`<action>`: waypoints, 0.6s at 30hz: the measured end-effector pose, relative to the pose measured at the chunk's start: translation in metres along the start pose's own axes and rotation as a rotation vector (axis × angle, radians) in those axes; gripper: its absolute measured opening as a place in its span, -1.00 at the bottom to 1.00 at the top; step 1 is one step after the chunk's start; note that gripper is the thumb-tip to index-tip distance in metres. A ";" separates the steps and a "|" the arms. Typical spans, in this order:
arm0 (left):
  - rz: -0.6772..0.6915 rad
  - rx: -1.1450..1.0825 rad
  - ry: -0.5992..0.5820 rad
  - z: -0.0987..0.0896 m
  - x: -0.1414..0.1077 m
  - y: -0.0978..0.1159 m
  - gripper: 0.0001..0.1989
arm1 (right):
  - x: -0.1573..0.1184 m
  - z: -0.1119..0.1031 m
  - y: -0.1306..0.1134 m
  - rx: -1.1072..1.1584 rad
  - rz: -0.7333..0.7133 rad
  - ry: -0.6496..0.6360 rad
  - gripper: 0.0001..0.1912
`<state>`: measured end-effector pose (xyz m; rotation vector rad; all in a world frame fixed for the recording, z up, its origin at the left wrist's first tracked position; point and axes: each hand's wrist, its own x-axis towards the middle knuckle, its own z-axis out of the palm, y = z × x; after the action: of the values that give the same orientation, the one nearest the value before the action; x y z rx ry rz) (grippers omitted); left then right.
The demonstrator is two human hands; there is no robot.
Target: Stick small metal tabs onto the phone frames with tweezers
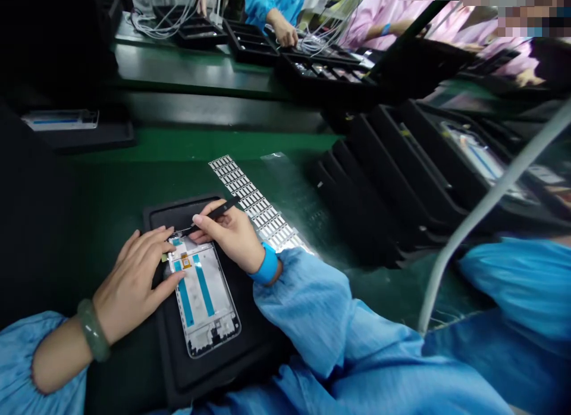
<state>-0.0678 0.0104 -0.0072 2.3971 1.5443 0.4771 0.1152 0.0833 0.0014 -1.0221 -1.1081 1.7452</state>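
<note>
My right hand (227, 236) is shut on a pair of black tweezers (214, 215), whose tips reach over the top of a phone mid-frame (204, 299). That silver-edged frame lies on a black rubber mat (263, 338) and carries two blue adhesive strips (195, 290). A small gold-coloured part (186, 260) sits near its top end, close to the tweezer tips. My left hand (136, 278) rests against the frame's upper left side, thumb on its edge, holding it in place.
A sheet of small metallic pieces (254, 201) lies on the green bench (223, 144) beside the mat. Stacked black trays (383, 183) rise to the right, and a pale cable (486, 219) crosses there. Co-workers' hands (283, 28) work at trays beyond.
</note>
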 end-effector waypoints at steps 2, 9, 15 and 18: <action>0.002 0.007 -0.002 0.000 0.000 0.001 -0.66 | 0.000 0.000 0.002 -0.027 0.002 0.006 -0.65; 0.007 0.011 0.002 -0.001 0.001 0.002 -0.67 | 0.001 -0.003 0.004 -0.075 -0.008 -0.008 -0.66; 0.007 0.018 -0.002 0.000 0.001 0.000 -0.66 | 0.002 -0.003 0.007 -0.075 -0.016 -0.019 -0.67; 0.008 0.013 0.001 0.001 0.001 -0.001 -0.67 | 0.002 -0.004 0.007 -0.078 -0.019 -0.022 -0.67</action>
<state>-0.0677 0.0114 -0.0081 2.4141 1.5427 0.4715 0.1165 0.0840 -0.0071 -1.0378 -1.2049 1.7133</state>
